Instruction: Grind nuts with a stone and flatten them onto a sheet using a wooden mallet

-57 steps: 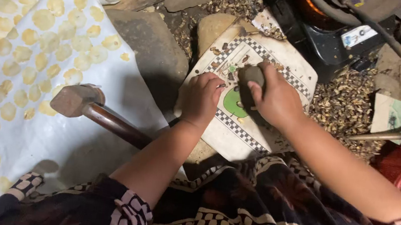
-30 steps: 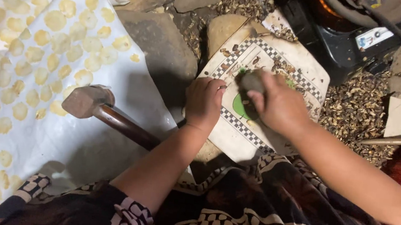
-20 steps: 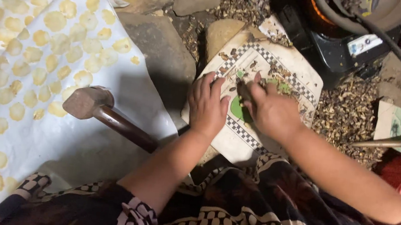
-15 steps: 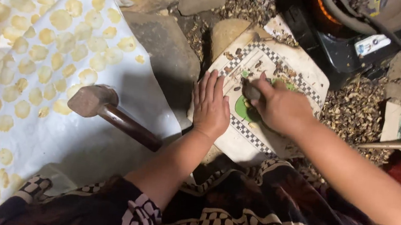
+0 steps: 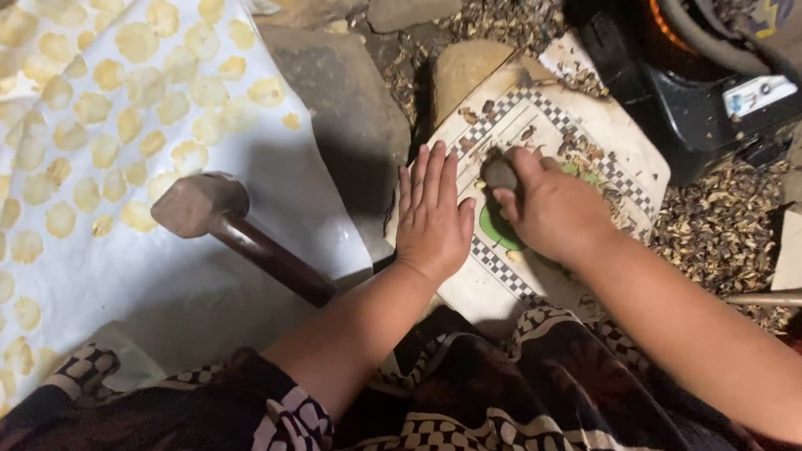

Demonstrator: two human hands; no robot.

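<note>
My right hand (image 5: 554,211) is closed around a small dark grey stone (image 5: 500,173), pressed down on a white tile (image 5: 612,144) with a black-and-white checked border and a green middle. Small dark bits of shell lie on the tile near the stone. My left hand (image 5: 434,217) lies flat, fingers together, on the tile's left edge, right beside the stone hand. The lower part of the tile is hidden by my arms.
A white cloth (image 5: 81,119) covered with several flat yellow discs spreads across the left. A hammer-like tool (image 5: 220,220) with a brown handle lies on it. Rocks (image 5: 335,97), husk litter (image 5: 723,222) and a dark stove (image 5: 700,78) lie beyond the tile.
My right hand has brought the stone down and to the left on the tile. My left hand has slid off the tile's middle and flattened at its left edge.
</note>
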